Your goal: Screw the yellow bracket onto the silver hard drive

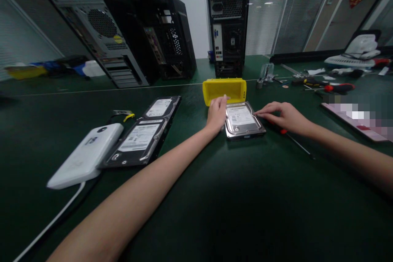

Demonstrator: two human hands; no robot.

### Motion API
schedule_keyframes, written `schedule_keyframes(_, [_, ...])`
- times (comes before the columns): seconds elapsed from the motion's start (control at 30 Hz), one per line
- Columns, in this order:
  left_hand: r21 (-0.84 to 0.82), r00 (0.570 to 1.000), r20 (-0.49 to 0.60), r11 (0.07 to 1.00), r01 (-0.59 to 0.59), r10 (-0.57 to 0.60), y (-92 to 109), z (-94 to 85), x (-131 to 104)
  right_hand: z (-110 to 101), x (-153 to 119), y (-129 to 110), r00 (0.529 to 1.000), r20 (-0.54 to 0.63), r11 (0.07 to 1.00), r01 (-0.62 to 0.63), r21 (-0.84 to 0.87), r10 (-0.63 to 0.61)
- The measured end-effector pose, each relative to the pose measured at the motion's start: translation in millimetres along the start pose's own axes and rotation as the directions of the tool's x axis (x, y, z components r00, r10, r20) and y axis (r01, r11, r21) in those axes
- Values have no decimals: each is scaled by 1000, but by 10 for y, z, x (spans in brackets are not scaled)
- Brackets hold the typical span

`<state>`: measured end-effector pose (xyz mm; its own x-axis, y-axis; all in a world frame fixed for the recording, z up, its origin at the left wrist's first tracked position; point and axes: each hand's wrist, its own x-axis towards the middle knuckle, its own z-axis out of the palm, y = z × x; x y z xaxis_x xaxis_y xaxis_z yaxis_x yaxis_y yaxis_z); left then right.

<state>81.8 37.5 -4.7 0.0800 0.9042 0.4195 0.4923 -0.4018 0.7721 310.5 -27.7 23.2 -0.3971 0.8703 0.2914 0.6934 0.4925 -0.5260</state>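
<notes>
A silver hard drive [242, 116] with a white label lies flat on the green table, just in front of a yellow plastic bin [224, 90]. Along its left side, my left hand [217, 112] is closed against the drive, thumb near the bin's front. My right hand [285, 116] is pinched at the drive's right edge; whatever its fingertips hold is too small to make out. Beneath that hand lies a screwdriver [299, 145], its red handle partly hidden and its shaft pointing toward the near right.
Two more hard drives [143, 135] lie end to end at left, beside a white box with a cable [87, 153]. Computer cases [231, 28] stand at the back. Screwdrivers [337, 88] and small parts lie at right, near a pink-edged flat object [356, 120].
</notes>
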Motion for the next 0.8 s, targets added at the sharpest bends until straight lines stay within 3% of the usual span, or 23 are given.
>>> schedule_keyframes(0.33, [-3, 1000, -9, 1000, 4, -4, 18, -7, -19, 8, 17, 10, 998, -8, 996, -69, 56, 70])
schedule_keyframes(0.57, [-6, 1000, -4, 1000, 4, -4, 12, -10, -16, -47, 29, -19, 989, 104, 980, -123, 159, 107])
schedule_keyframes(0.8, [-11, 1000, -9, 1000, -7, 7, -1, 5, -11, -51, 44, -27, 978, 133, 963, -182, 197, 158])
